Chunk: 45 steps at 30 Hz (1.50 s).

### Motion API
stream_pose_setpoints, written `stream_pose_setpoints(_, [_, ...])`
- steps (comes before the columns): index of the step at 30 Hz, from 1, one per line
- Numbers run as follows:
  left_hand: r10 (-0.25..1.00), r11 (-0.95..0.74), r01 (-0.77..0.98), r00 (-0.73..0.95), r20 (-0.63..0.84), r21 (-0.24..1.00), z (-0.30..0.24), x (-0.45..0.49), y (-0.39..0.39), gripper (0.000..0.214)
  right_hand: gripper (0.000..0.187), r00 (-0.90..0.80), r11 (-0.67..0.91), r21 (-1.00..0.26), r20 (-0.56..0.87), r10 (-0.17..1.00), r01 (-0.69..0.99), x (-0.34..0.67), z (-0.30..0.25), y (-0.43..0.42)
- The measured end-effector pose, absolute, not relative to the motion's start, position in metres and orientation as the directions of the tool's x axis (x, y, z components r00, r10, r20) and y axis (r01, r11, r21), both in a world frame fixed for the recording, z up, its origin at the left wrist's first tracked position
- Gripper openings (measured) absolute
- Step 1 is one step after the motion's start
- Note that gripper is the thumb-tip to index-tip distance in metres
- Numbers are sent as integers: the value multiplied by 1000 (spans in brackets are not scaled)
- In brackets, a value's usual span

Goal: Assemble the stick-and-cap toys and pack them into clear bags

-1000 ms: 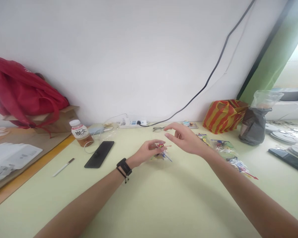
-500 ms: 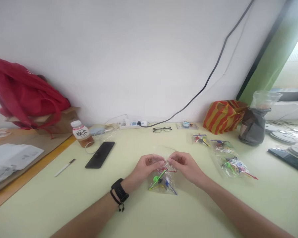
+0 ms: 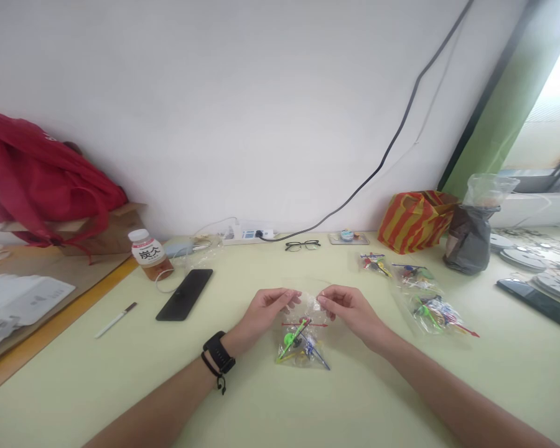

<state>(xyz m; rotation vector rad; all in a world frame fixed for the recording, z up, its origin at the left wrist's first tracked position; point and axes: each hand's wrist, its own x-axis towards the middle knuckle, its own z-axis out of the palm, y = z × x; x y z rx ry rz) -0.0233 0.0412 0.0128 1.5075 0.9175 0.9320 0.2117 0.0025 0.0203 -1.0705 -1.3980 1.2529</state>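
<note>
A clear plastic bag (image 3: 303,342) lies on the pale green table in front of me, with small plastic parts inside: a green stick, a blue stick, a red arrow-like piece and some yellow and black bits. My right hand (image 3: 350,311) pinches the bag's top edge at its right side. At the upper left of the bag, my left hand (image 3: 268,311) has its thumb and fingers drawn together on the plastic; the exact contact is hard to see. A black watch (image 3: 220,351) and a cord bracelet are on the left wrist.
Similar filled bags (image 3: 436,314) lie to the right, near a striped bag (image 3: 413,221) and a dark bag (image 3: 469,242). Leftward are a phone (image 3: 185,295), a bottle (image 3: 149,255) and a pen (image 3: 116,320). Eyeglasses (image 3: 302,246) and a power strip (image 3: 247,234) sit by the wall.
My hands have moved apart at the bag's top, the left one shifting leftward. More of the bag's upper part shows between them. The whole view has shifted slightly.
</note>
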Motion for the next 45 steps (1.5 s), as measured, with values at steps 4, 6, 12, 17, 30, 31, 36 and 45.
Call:
stream_pose_setpoints(4, [927, -112, 30, 363, 93, 993, 13, -30, 48, 34, 41, -130, 70, -997, 71, 989, -14, 214, 20, 4])
stream_pose_setpoints(6, [929, -105, 13, 358, 93, 994, 14, -32, 49, 30, 39, -121, 70, -997, 74, 990, -31, 215, 22, 4])
stream_pose_setpoints(12, [920, -112, -51, 373, 123, 992, 16, -33, 49, 23, 29, -156, 49, -990, 70, 985, -133, 219, 23, 3])
stream_pose_setpoints(17, [917, -130, -83, 370, 152, 988, 21, -34, 46, 13, 18, -164, 2, -977, 38, 986, -215, 222, 17, 5])
stream_pose_setpoints(30, [949, -171, -30, 266, 172, 985, 25, -31, 39, 31, 33, -112, 159, -987, 162, 980, -30, 216, 26, -2])
stream_pose_setpoints(31, [950, -170, -33, 260, 173, 985, 26, -30, 38, 35, 35, -104, 166, -986, 168, 980, -25, 216, 27, -2])
stream_pose_setpoints(36, [953, -146, -36, 263, 150, 989, 26, -30, 38, 39, 33, -92, 175, -984, 173, 981, 15, 216, 30, -3])
stream_pose_setpoints(45, [918, -67, -28, 390, 73, 997, 27, -30, 38, 39, 28, -87, 177, -984, 173, 981, 34, 214, 31, -6])
